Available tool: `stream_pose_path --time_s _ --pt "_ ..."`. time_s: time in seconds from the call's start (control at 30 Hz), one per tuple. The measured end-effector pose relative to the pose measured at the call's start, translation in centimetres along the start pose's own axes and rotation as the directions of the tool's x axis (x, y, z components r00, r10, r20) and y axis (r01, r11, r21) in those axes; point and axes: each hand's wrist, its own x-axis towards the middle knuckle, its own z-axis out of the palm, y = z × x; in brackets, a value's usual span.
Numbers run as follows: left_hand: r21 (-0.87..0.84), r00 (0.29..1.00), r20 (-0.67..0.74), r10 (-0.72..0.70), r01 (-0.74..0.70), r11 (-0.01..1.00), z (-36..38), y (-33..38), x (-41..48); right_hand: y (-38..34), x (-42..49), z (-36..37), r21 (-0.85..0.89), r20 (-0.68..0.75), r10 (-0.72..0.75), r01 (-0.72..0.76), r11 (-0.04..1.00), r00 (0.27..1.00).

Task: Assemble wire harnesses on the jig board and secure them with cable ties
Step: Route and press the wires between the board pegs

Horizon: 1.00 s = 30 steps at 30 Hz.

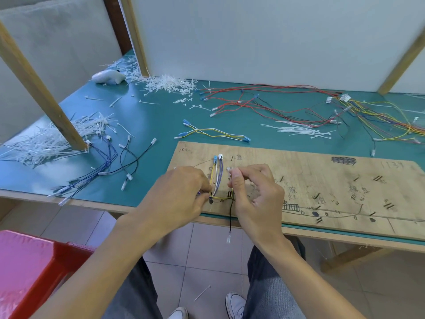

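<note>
A wooden jig board with pen marks and black pegs lies on the teal table. At its left end a small harness of yellow, white and purple wires runs up to a blue and a white connector. My left hand pinches the wires at the lower bend near a peg. My right hand pinches a clear terminal between thumb and forefinger. A black wire hangs from the bundle over the table edge.
Heaps of white cable ties lie at the back and at the left, a small bunch above the board. Loose wires: yellow-white, blue-black, red-black and multicolour. A red stool stands lower left.
</note>
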Motion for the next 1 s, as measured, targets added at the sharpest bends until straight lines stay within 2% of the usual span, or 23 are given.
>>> stream_pose_path --time_s 0.23,0.4,0.57,0.73,0.87,0.93,1.0 --pt "0.076 0.998 0.043 0.055 -0.058 0.995 0.0 0.3 -0.7 -0.4 -0.1 -0.3 -0.062 -0.001 -0.098 0.098 0.993 0.995" --pt "0.053 0.990 0.078 0.117 -0.122 0.991 -0.4 0.0 -1.8 -0.3 -0.6 -0.3 -0.161 0.110 -0.130 0.147 0.976 0.985" --pt "0.118 0.976 0.143 0.165 -0.182 0.976 -0.2 -0.1 -2.1 0.1 -1.0 -0.3 -0.184 0.200 -0.260 0.297 0.937 0.945" --pt "0.200 0.973 0.132 0.189 -0.213 0.956 0.2 0.0 -2.2 0.6 -1.2 -0.2 -0.226 0.276 -0.383 0.447 0.866 0.882" --pt "0.138 0.987 0.102 0.124 -0.138 0.981 -0.5 0.0 -1.7 0.6 -1.2 -0.2 -0.238 0.332 -0.395 0.481 0.844 0.857" --pt "0.063 0.992 0.113 0.048 -0.055 0.997 -0.9 -0.3 -0.8 0.5 -1.2 -0.1 -0.229 0.327 -0.381 0.464 0.856 0.865" --pt "0.089 0.994 0.108 -0.017 0.008 0.996 -1.2 -0.4 0.4 0.3 -1.3 0.1 -0.190 0.281 -0.362 0.422 0.887 0.889"
